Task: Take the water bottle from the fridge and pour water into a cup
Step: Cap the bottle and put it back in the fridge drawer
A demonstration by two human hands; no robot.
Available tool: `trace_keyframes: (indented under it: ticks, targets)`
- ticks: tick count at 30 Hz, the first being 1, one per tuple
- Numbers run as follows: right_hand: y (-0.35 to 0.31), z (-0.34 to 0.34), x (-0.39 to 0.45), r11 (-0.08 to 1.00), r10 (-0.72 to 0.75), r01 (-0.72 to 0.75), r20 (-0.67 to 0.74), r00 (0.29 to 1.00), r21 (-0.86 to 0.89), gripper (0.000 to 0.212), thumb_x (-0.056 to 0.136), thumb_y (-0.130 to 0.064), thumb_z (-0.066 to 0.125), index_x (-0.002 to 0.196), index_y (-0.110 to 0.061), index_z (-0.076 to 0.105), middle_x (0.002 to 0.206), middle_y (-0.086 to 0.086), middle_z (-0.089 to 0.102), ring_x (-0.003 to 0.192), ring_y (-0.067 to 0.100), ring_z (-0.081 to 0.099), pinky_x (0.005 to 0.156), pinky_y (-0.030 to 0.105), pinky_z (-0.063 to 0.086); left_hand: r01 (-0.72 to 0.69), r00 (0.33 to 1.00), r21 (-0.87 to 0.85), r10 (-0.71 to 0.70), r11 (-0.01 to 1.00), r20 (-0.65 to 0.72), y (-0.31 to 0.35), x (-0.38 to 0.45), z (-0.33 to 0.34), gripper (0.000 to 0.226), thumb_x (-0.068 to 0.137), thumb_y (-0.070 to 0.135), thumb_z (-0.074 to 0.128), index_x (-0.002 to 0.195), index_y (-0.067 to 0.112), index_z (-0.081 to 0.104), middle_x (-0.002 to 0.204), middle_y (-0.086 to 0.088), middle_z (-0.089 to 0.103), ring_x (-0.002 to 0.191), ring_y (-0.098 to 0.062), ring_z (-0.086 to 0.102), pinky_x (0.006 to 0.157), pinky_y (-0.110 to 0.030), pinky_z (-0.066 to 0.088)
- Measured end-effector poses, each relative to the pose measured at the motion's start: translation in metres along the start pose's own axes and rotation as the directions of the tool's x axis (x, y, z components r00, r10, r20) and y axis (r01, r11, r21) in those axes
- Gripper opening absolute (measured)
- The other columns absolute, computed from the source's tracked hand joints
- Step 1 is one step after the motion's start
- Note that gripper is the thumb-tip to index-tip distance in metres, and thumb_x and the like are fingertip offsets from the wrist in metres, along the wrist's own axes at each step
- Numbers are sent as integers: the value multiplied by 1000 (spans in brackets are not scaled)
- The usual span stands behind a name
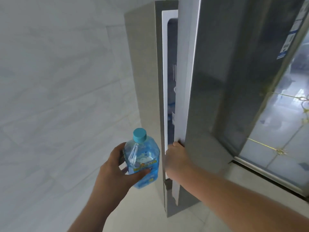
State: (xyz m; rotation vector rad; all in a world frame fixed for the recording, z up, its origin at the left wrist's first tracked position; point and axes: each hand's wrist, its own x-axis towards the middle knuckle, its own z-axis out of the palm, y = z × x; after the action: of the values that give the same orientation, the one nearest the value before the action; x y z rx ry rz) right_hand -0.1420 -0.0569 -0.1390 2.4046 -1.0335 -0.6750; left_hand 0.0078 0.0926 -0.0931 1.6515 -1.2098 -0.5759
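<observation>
My left hand [115,169] grips a clear water bottle [142,158] with a blue label and a teal cap, held upright just left of the fridge. The grey fridge [143,67] stands ahead. Its door [215,81] is only narrowly ajar, with a slim gap showing the white inner lining and some shelf items. My right hand [175,158] is wrapped around the lower edge of the door, fingers behind the edge. No cup is in view.
A pale tiled wall [58,72] fills the left side. A glass sliding door [280,123] with gold trim stands at the right, behind the fridge door. Light floor tiles [142,215] lie below.
</observation>
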Motion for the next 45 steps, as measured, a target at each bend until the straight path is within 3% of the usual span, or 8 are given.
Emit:
trace_keyframes:
  ticks: [3, 9, 15, 21, 27, 35, 38, 45]
  targets:
    - [-2, 2, -39, 999, -5, 3, 55, 998, 45, 22, 99, -27, 51, 108, -18, 69, 106, 6, 66, 107, 29, 58, 96, 43, 41, -39, 998, -8, 39, 999, 45, 3, 4, 12, 78, 63, 25, 99, 124, 45, 56, 113, 34, 68, 110, 7, 64, 79, -6, 54]
    - [21, 14, -91, 809, 236, -143, -93, 967, 570, 22, 100, -29, 49, 107, -17, 66, 101, 3, 66, 95, 27, 68, 71, 36, 48, -83, 988, -49, 88, 995, 125, 16, 14, 52, 83, 63, 32, 97, 134, 39, 54, 119, 25, 68, 110, 12, 62, 77, -4, 53]
    - [59, 59, -134, 669, 613, -222, -358, 705, 709, 44, 86, -27, 68, 129, -20, 63, 131, 1, 58, 120, 23, 56, 86, 34, 56, -121, 967, -97, 139, 988, 211, 45, 18, 89, 82, 64, 33, 96, 135, 38, 54, 119, 25, 69, 108, 10, 65, 87, -17, 59]
    - [95, 103, -178, 505, 831, -520, -226, 508, 688, 68, 89, -33, 72, 149, -10, 50, 147, 7, 57, 120, 25, 61, 84, 38, 57, -138, 929, -121, 171, 983, 329, 67, 16, 143, 87, 61, 32, 99, 136, 38, 55, 122, 19, 71, 111, -5, 70, 97, -41, 60]
    - [135, 166, -233, 385, 899, -622, -124, 420, 682, 76, 70, 4, 82, 141, -14, 62, 108, 1, 74, 88, 24, 66, 71, 34, 55, -180, 858, -168, 238, 969, 454, 105, 4, 211, 75, 66, 16, 97, 126, 33, 55, 111, 21, 70, 97, 21, 63, 69, 2, 47]
    - [226, 237, -302, 110, 947, -628, 112, 302, 770, 67, 98, 6, 51, 151, -37, 50, 132, -2, 66, 121, 21, 58, 95, 29, 51, -187, 792, -197, 266, 962, 549, 152, -5, 293, 74, 68, 10, 96, 129, 29, 60, 114, 9, 75, 97, 8, 71, 69, -4, 54]
    - [271, 264, -319, -42, 943, -564, 219, 250, 825, 57, 99, 7, 50, 138, -33, 65, 130, 3, 63, 103, 21, 67, 70, 15, 51, -178, 788, -196, 259, 964, 559, 169, -4, 318, 76, 68, 10, 95, 132, 30, 60, 117, 7, 75, 99, 1, 73, 69, -8, 56]
    - [357, 325, -317, 30, 967, -631, 138, 216, 775, 38, 104, -8, 55, 128, -35, 65, 119, 2, 70, 68, 4, 58, 53, 9, 38, -222, 823, -130, 258, 966, 506, 194, 19, 367, 82, 65, 28, 98, 134, 37, 56, 119, 18, 73, 108, 2, 70, 90, -27, 60]
